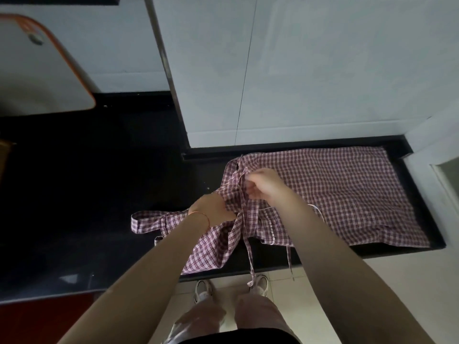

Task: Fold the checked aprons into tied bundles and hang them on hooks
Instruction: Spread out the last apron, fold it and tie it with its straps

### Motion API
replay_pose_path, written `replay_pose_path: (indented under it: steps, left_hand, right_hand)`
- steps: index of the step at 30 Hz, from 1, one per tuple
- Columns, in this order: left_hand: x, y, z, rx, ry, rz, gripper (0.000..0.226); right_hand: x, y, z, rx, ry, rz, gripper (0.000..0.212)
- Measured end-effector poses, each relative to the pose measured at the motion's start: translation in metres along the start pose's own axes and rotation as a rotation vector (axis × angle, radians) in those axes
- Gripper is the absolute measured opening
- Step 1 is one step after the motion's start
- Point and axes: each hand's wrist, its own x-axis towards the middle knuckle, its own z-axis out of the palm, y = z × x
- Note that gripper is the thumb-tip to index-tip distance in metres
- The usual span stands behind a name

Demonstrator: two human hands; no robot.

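**Two hands gathering a checked apron on a black counter**

Seen from above, a person stands at a black counter with both bare arms stretched forward. A red-and-white checked apron lies spread flat across the right part of the counter, its near-left portion bunched up and lifted. The right hand has its fingers curled, pinching a thin apron strap that runs down past the counter edge toward the floor. The left hand, wearing a thin bracelet at the wrist, is closed on the gathered cloth just below and left of the right hand. A wider checked band lies on the counter to the left. White shoes show on the pale tiled floor
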Motion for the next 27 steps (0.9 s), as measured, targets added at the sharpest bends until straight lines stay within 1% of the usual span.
replay_pose_path:
  steps: [1, 2, 4, 5, 6, 7, 8, 9, 10, 11, 12, 13, 14, 15, 16, 17, 18, 19, 20, 21, 22, 23, 24, 25, 26, 27]
  left_hand:
    - [-0.004, -0.006, 0.002, 0.010, -0.010, -0.018, 0.046]
    - [-0.008, -0.012, 0.002, 0.036, -0.020, -0.029, 0.047]
    - [-0.018, -0.021, 0.003, 0.119, -0.092, -0.030, 0.049]
    - [-0.022, -0.024, 0.004, 0.166, -0.138, -0.027, 0.054]
    - [-0.028, -0.027, 0.005, 0.211, -0.174, -0.028, 0.066]
    - [-0.033, -0.029, 0.008, 0.262, -0.199, -0.024, 0.079]
    - [-0.036, -0.031, 0.012, 0.323, -0.213, -0.018, 0.088]
    - [-0.037, -0.032, 0.018, 0.379, -0.203, -0.013, 0.089]
    - [-0.039, -0.034, 0.024, 0.421, -0.167, -0.003, 0.081]
    - [-0.038, -0.036, 0.029, 0.427, -0.113, 0.015, 0.067]
    - [-0.037, -0.039, 0.032, 0.396, -0.058, 0.029, 0.050]
    - [-0.035, -0.043, 0.033, 0.344, -0.014, 0.032, 0.034]
    - [-0.034, -0.046, 0.030, 0.284, 0.017, 0.025, 0.023]
    - [-0.034, -0.051, 0.026, 0.244, 0.051, 0.011, 0.018]
    - [-0.034, -0.053, 0.020, 0.224, 0.114, -0.009, 0.019]
    - [-0.036, -0.056, 0.014, 0.209, 0.234, -0.030, 0.019]
    - [-0.038, -0.058, 0.008, 0.165, 0.398, -0.042, 0.017]
    - [-0.042, -0.058, 0.003, 0.076, 0.535, -0.040, 0.011]
    - [-0.047, -0.055, -0.001, -0.037, 0.609, -0.018, 0.007]
    - [-0.051, -0.050, -0.002, -0.146, 0.616, 0.011, 0.014]
    - [-0.055, -0.046, -0.002, -0.213, 0.557, 0.064, 0.023]
    - [-0.059, -0.043, -0.001, -0.195, 0.473, 0.128, 0.031]
    - [-0.061, -0.039, 0.001, -0.118, 0.388, 0.192, 0.037]
    - [-0.062, -0.038, 0.003, 0.033, 0.326, 0.229, 0.042]
    - [-0.061, -0.038, 0.005, 0.186, 0.293, 0.249, 0.044]
    - [-0.057, -0.041, 0.007, 0.301, 0.291, 0.241, 0.039]
  right_hand:
    - [-0.003, 0.006, 0.001, -0.135, 0.069, 0.000, 0.029]
    - [-0.005, 0.013, 0.001, -0.224, 0.116, 0.014, 0.044]
    - [-0.012, 0.028, 0.002, -0.275, 0.156, 0.081, 0.087]
    - [-0.016, 0.033, 0.003, -0.313, 0.151, 0.128, 0.098]
    - [-0.021, 0.037, 0.005, -0.389, 0.129, 0.169, 0.098]
    - [-0.024, 0.041, 0.008, -0.489, 0.085, 0.206, 0.089]
    - [-0.026, 0.043, 0.011, -0.581, 0.021, 0.229, 0.069]
    - [-0.028, 0.045, 0.014, -0.636, -0.039, 0.237, 0.051]
    - [-0.030, 0.046, 0.018, -0.670, -0.075, 0.228, 0.037]
    - [-0.031, 0.046, 0.020, -0.671, -0.095, 0.204, 0.030]
    - [-0.032, 0.047, 0.021, -0.639, -0.105, 0.166, 0.026]
    - [-0.032, 0.046, 0.021, -0.581, -0.112, 0.124, 0.027]
    - [-0.033, 0.046, 0.020, -0.485, -0.120, 0.104, 0.031]
    - [-0.033, 0.044, 0.019, -0.364, -0.129, 0.107, 0.036]
    - [-0.037, 0.042, 0.018, -0.248, -0.137, 0.121, 0.041]
    - [-0.040, 0.039, 0.018, -0.154, -0.141, 0.138, 0.047]
    - [-0.044, 0.036, 0.018, -0.089, -0.139, 0.144, 0.050]
    - [-0.046, 0.032, 0.019, -0.041, -0.125, 0.140, 0.051]
    - [-0.047, 0.029, 0.020, -0.006, -0.091, 0.131, 0.048]
    - [-0.047, 0.026, 0.021, 0.039, -0.055, 0.126, 0.044]
    - [-0.047, 0.024, 0.022, 0.079, -0.017, 0.120, 0.040]
    - [-0.046, 0.024, 0.024, 0.121, 0.010, 0.120, 0.036]
    - [-0.044, 0.024, 0.024, 0.146, 0.026, 0.124, 0.033]
    - [-0.043, 0.024, 0.025, 0.164, 0.035, 0.132, 0.029]
    - [-0.044, 0.023, 0.025, 0.157, 0.044, 0.136, 0.026]
    - [-0.044, 0.023, 0.024, 0.147, 0.054, 0.136, 0.028]
